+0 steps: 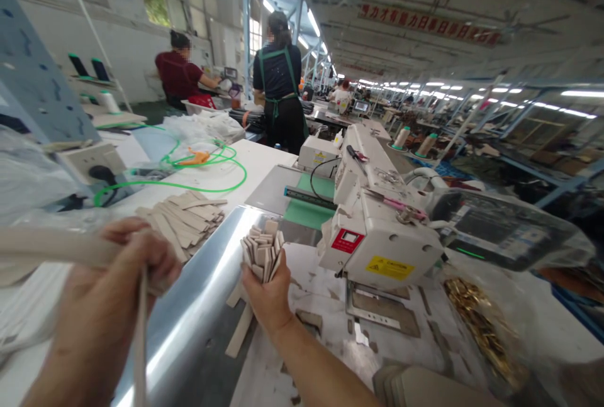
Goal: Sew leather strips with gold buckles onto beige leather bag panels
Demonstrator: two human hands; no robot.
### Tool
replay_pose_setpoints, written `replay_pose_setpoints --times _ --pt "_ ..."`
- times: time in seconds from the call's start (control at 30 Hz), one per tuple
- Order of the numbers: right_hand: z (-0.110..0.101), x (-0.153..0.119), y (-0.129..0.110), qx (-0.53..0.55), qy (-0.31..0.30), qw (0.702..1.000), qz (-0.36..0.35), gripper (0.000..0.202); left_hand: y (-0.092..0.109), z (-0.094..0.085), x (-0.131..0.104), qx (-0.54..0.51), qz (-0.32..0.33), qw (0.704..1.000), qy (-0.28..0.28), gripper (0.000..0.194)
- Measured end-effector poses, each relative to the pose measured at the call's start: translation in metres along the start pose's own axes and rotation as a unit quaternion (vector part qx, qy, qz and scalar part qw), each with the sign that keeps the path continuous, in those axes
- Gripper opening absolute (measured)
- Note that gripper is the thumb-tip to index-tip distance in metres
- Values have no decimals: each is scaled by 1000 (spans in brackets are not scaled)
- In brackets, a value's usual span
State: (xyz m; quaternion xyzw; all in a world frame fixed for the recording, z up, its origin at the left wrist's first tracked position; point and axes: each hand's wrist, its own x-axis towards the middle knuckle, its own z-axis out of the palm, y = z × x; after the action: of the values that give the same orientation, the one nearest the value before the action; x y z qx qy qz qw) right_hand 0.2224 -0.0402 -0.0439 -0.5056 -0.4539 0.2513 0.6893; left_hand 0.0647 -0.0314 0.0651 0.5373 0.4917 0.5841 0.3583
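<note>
My left hand (108,294) is closed around a long beige strip (51,245), which runs in from the left edge; a narrow end hangs down below the fist. In my right hand (270,294) is an upright bundle of short beige strips (262,248), their ends fanned out at the top. Two loose strips (240,331) lie on the shiny metal plate (189,331) just under that hand. Beyond my left hand a pile of similar flat strips (186,221) spreads over the white table.
To the right stands a sewing machine (387,237) with a plastic-wrapped control screen (495,228). A bag of gold-coloured metal parts (481,325) and stacked beige pieces (425,388) lie nearer. A green hose (207,189) curls across the table. Two people work ahead.
</note>
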Motion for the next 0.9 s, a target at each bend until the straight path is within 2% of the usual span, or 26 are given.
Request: replay_pose_setpoints --times 0.07,0.13,0.2,0.27,0.47,0.57,0.7,0.77,0.9 --pt "0 -1 -1 15 -11 1000 -8 35 -8 15 -1 -8 -49 997 -64 43" --pt "0 -2 -3 36 -27 999 -18 37 -18 32 -6 33 -49 993 -104 46" --pt "0 -2 -4 51 -31 998 -23 38 -26 45 -9 58 -22 994 -93 39" --pt "0 -2 -5 60 -24 998 -21 38 -33 51 -11 61 -12 996 -63 34" --pt "1 0 -2 79 -35 996 -14 41 -54 47 -8 25 -66 997 -13 42" --pt "1 -1 -1 63 -28 998 -7 41 -59 51 -8 -81 -113 990 -14 39" --pt "2 -2 -2 38 -38 998 -11 40 -51 57 -4 -247 -162 955 23 20" --pt "2 -4 -2 31 -44 998 -22 39 -44 57 0 -288 -167 942 34 20" --pt "2 -5 -2 51 -72 996 -32 39 -34 46 11 -330 -185 925 10 21"
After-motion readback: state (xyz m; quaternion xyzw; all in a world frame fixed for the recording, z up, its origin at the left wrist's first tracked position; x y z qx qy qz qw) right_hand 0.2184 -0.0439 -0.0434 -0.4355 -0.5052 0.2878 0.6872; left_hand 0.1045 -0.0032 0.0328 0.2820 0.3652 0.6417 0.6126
